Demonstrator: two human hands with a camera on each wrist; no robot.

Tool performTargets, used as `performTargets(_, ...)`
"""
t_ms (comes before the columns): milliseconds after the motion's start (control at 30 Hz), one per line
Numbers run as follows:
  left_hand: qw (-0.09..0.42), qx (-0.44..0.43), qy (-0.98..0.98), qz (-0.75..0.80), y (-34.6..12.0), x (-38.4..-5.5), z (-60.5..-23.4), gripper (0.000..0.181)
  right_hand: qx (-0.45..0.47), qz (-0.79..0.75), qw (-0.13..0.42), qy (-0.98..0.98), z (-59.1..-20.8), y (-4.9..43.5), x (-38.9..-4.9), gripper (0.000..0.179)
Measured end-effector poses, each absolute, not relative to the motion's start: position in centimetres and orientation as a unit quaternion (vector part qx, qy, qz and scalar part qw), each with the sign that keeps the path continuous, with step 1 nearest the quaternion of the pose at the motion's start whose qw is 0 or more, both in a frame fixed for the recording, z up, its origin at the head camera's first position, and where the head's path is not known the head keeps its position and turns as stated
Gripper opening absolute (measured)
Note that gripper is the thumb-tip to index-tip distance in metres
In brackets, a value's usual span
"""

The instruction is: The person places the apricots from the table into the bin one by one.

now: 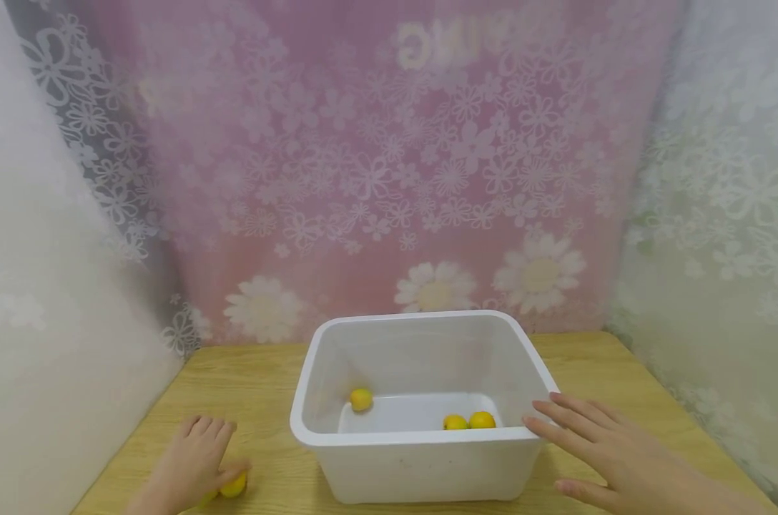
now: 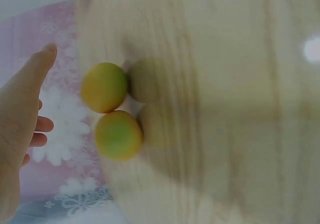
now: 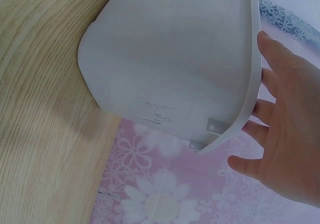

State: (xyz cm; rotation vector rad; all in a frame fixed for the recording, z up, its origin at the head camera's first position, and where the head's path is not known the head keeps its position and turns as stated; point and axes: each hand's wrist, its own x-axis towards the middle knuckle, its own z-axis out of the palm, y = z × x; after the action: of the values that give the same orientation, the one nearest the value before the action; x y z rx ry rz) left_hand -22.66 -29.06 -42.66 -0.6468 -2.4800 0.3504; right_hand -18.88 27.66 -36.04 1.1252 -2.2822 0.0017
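A white plastic tub [image 1: 421, 468] stands on the table with three small yellow-orange fruits inside: one fruit [image 1: 361, 400] at the left, two side by side, a fruit [image 1: 455, 423] and another [image 1: 482, 420], at the front right. Left of the tub, my left hand [image 1: 192, 461] is held over two more fruits. In the left wrist view those round fruits, an upper one [image 2: 104, 87] and a lower one [image 2: 119, 135], touch each other, apart from my extended fingers. My right hand [image 1: 595, 450] spreads its fingers at the tub's right rim; the right wrist view shows fingertips close against it.
The wooden table [image 1: 254, 386] extends around the tub on both sides. Behind it hangs a pink flowered curtain [image 1: 363, 179]. Pale flowered sheets close off the left side [image 1: 61, 286] and the right side [image 1: 717, 250].
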Motion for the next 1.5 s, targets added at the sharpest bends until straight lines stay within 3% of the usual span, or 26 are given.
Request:
performTargets(133,0.244,-0.234,-0.932,0.133,-29.6,-22.3,-43.8,0.061,0.422,0.003,0.288,-0.86,-35.9,27.6,-18.9,0.073)
performTargets(300,0.252,-0.269,-0.921,0.13,-30.3,-22.2,-45.0,0.066,0.421,0.002,0.29,-0.859,-35.8,27.5,-18.9,0.072)
performTargets(533,0.221,-0.296,-0.919,0.137,-31.1,-22.3,-46.3,0.065,0.442,0.0,0.297,-0.847,-36.0,27.7,-19.1,0.071)
performTargets(767,0.271,-0.323,-0.898,0.127,-31.5,-22.9,-47.1,0.053,0.44,0.001,0.296,-0.848,-36.1,27.7,-19.1,0.072)
performTargets(1200,0.288,-0.275,-0.916,0.056,-29.4,-22.9,-45.8,0.037,0.425,-0.005,0.293,-0.856,-36.2,27.6,-18.8,0.07)
performTargets(1433,0.334,-0.313,-0.884,0.095,-29.0,-24.3,-43.8,0.053,0.43,0.001,0.295,-0.853,-36.1,27.6,-19.0,0.07)
performTargets(1500,0.323,-0.308,-0.89,0.097,-28.7,-24.5,-43.1,0.052,0.437,0.006,0.3,-0.848,-36.0,27.6,-19.1,0.07)
